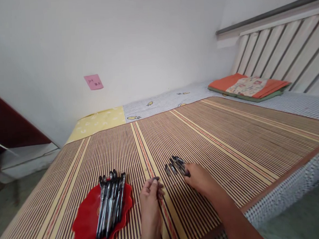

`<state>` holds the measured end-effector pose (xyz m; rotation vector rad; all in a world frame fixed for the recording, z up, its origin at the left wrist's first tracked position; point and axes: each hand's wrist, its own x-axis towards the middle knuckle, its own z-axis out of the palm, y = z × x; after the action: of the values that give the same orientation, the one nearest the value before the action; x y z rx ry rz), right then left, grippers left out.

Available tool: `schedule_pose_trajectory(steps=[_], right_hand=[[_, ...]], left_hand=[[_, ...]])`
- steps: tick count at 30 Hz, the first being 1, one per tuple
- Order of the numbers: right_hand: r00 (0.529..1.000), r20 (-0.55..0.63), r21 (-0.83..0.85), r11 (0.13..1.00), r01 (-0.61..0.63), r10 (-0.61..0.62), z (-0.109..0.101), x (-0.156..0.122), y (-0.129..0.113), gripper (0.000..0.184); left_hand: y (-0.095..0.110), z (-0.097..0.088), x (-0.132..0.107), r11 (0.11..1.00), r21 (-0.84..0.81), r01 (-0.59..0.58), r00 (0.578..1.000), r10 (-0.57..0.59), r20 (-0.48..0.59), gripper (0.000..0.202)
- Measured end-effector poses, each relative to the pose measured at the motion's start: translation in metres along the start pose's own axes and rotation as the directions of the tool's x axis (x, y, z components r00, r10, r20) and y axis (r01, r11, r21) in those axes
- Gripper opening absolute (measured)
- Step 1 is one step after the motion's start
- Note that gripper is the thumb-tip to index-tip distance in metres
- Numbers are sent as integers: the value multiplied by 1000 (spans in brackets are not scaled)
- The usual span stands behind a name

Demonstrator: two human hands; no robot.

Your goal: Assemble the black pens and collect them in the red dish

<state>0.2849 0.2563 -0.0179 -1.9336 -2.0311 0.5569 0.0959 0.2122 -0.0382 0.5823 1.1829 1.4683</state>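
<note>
My left hand rests on the striped bamboo mat, its fingers pinched on a small dark pen cap. My right hand lies just to the right, fingertips touching a small pile of several dark pen caps on the mat. To the left of my left hand a red scalloped plate holds several black pens lying side by side.
The mat covers a bed with a checked sheet. A folded orange and green pillow lies at the far right by a slatted headboard. A pink note sticks on the white wall. Floor shows at left and right.
</note>
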Motion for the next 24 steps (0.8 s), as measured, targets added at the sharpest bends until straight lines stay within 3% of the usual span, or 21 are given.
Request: schedule_pose_trajectory(steps=[8,11,14,17,20,22,24], right_hand=[[1000,2,190,982,3,-3,-9,-4,-1,11],[991,95,433,900,45,-95,-9,-8,-7,6],[944,205,600,795,87,-258,-4,-13,-18,6],[900,250,639,759,124,-357,0,-17,-30,10],[885,258,631,761,151,-389,4,-21,-41,10],[886,232,587,784,201,-401,11,-24,-50,11],[914,145,508,821,260,-379,24,-29,-62,10]], left_hand=[[0,1,-1,1000,10,4,1000,-5,9,39],[-1,0,1,1000,14,-20,1000,21,-6,44],[1,-2,3,999,-1,-54,999,54,-6,51],[6,-3,3,996,-57,-68,997,66,-29,48],[10,-1,1,995,-91,-46,998,42,-39,50],[8,2,-3,995,-83,-47,997,43,-60,48],[4,5,-6,996,-48,-74,986,65,-154,41]])
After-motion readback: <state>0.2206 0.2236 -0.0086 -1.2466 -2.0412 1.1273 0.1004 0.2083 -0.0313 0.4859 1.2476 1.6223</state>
